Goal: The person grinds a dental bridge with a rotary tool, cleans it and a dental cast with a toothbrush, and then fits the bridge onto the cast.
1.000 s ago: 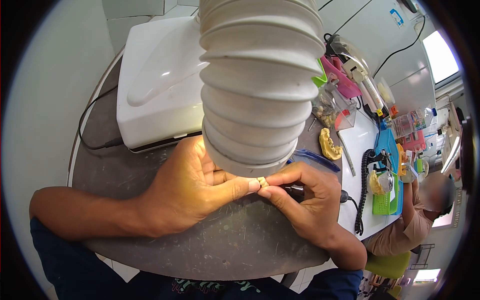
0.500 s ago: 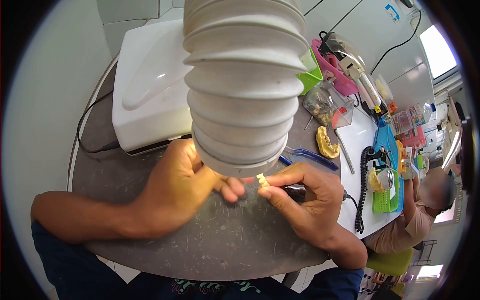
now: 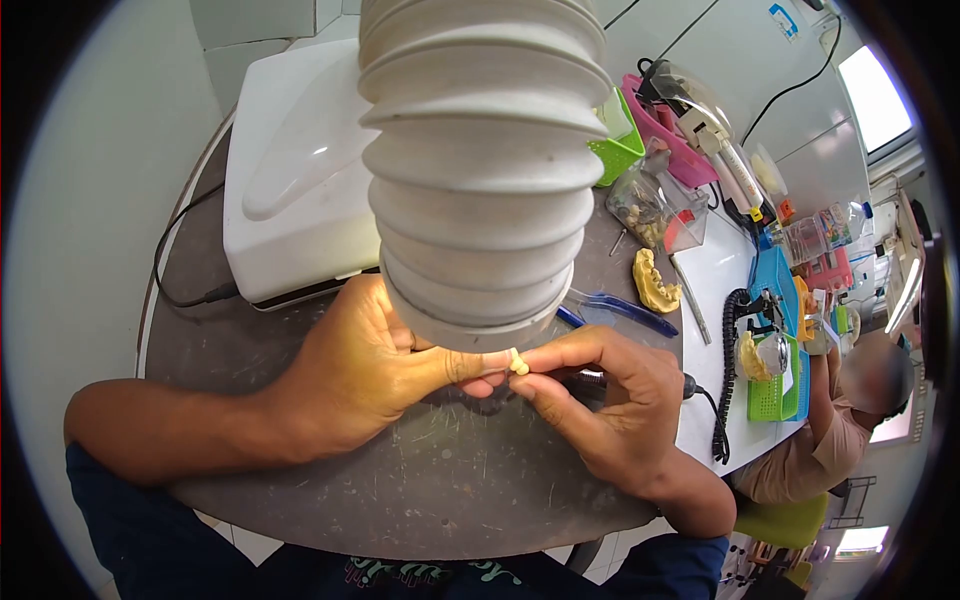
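Between my two hands, just under the mouth of a white corrugated hose (image 3: 480, 170), is a small yellowish dental bridge (image 3: 518, 362) of tooth-shaped lumps. My right hand (image 3: 620, 400) pinches it between thumb and index finger. Behind those fingers lies a dark handpiece (image 3: 590, 380), partly hidden, with its cable running off to the right. From the other side my left hand (image 3: 370, 370) meets the bridge with its outstretched thumb tip, its other fingers curled beneath. Both hands are just above the grey worktop (image 3: 430, 500).
A white machine (image 3: 300, 180) stands at the back left. Blue-handled pliers (image 3: 625, 312), a yellowish dental cast (image 3: 655, 282) and a metal tool (image 3: 690, 300) lie right of the hose. Farther right are a green basket (image 3: 768, 395) and a seated person (image 3: 815, 440).
My left hand has come in to the right, its thumb now at the dental bridge. The bridge has tipped slightly in my right fingers, which stay almost in place.
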{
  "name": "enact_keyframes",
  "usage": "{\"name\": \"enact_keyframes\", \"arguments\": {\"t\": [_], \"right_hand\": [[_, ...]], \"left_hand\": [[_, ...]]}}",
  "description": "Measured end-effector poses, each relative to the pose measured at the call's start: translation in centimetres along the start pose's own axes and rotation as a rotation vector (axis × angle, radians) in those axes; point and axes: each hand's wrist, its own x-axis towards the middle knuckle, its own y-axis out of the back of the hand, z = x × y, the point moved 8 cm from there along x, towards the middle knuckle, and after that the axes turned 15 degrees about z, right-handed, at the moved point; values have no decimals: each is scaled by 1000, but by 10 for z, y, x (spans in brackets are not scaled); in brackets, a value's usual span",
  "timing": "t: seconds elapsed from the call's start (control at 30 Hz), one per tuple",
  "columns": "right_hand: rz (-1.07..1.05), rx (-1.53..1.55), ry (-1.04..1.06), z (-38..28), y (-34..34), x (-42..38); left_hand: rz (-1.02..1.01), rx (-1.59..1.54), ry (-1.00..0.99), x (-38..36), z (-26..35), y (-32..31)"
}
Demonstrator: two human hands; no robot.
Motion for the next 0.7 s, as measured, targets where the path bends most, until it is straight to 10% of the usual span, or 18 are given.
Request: {"name": "enact_keyframes", "arguments": {"t": [0.7], "right_hand": [[-32, 45, -139, 12, -6, -3]], "left_hand": [[2, 82, -166, -3, 6, -4]]}}
